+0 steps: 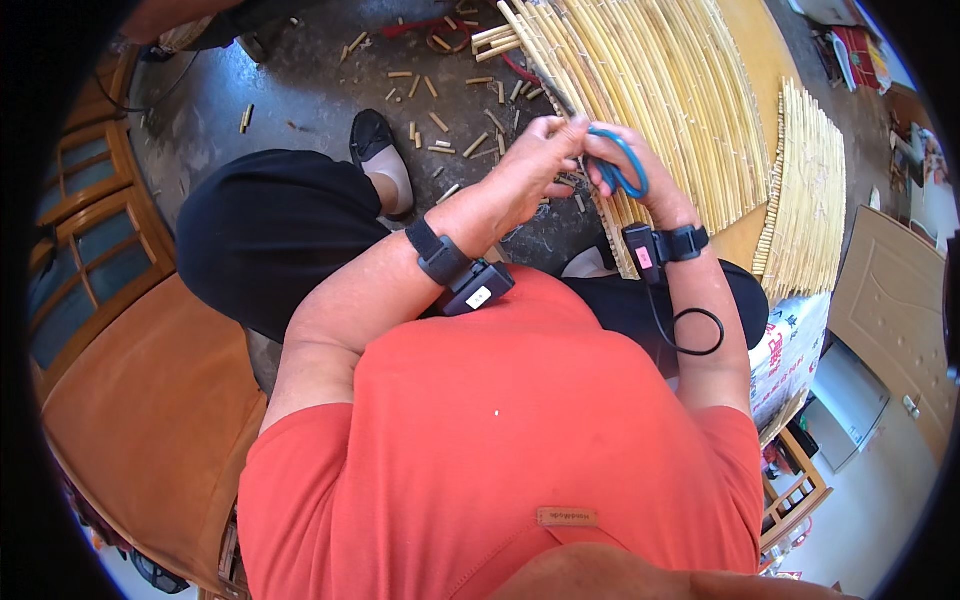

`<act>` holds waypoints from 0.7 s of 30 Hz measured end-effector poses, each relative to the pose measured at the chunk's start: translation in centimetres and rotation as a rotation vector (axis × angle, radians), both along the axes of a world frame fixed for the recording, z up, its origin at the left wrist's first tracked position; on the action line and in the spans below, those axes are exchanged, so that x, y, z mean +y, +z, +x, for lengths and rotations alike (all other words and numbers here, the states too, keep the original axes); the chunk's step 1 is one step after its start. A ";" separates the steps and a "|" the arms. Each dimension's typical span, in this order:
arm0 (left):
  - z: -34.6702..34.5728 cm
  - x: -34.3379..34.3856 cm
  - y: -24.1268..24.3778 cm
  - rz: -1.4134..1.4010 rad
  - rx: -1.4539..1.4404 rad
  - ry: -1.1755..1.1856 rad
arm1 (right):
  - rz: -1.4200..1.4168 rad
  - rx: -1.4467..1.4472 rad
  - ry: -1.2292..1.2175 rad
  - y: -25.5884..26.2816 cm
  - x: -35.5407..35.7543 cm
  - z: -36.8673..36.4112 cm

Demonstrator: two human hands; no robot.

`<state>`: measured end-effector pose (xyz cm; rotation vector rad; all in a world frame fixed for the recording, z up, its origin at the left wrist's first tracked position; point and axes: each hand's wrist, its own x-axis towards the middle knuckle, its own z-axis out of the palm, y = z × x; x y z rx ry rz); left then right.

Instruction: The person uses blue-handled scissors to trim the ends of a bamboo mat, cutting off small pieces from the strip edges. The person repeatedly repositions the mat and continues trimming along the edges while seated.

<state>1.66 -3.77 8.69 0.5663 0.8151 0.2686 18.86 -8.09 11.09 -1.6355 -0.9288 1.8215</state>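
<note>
My right hand (637, 165) is closed around the blue handles of a pair of scissors (626, 161), at the near left edge of a large mat of tied reed stalks (660, 97). Against it, fingertips to fingertips, is my left hand (544, 154), its thumb and forefinger pinched together near the mat's edge; whether something thin is between them cannot be told. The scissor blades are mostly hidden by the hands. The mat lies on a yellowish board (765, 37), its left edge reaching over the board's side.
Short cut stalk pieces (439, 124) litter the dark floor. A smaller reed mat (806, 195) lies at the right. An orange-brown covered seat (150, 420) stands at the left. Another person's arm (161, 19) shows at the upper left. A red cord or hose (442, 34) lies beyond the pieces.
</note>
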 end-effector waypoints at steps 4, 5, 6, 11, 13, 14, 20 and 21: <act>0.6 1.1 -2.1 0.059 0.202 0.222 | 0.228 -0.010 -0.475 -0.1 -0.6 0.8; 0.8 1.3 -2.9 0.038 0.122 0.203 | 0.292 0.023 -0.606 -1.0 -0.6 0.9; 1.0 1.5 -3.0 0.018 0.041 0.182 | 0.313 0.031 -0.680 -1.7 -0.4 1.1; 2.2 1.2 -4.5 -0.043 -0.109 0.235 | 0.351 -0.044 -0.644 -2.7 -0.4 1.3; 2.4 1.4 -5.0 -0.025 -0.068 0.231 | 0.342 -0.074 -0.581 -2.5 -0.2 1.0; 2.5 1.4 -5.2 -0.016 -0.047 0.229 | 0.330 -0.052 -0.583 -2.7 -0.1 1.0; 2.8 1.2 -5.2 0.018 0.019 0.198 | 0.287 -0.066 -0.516 -2.2 0.0 0.9; 2.7 1.0 -5.0 0.013 0.015 0.200 | 0.269 -0.069 -0.486 -2.0 -0.1 0.8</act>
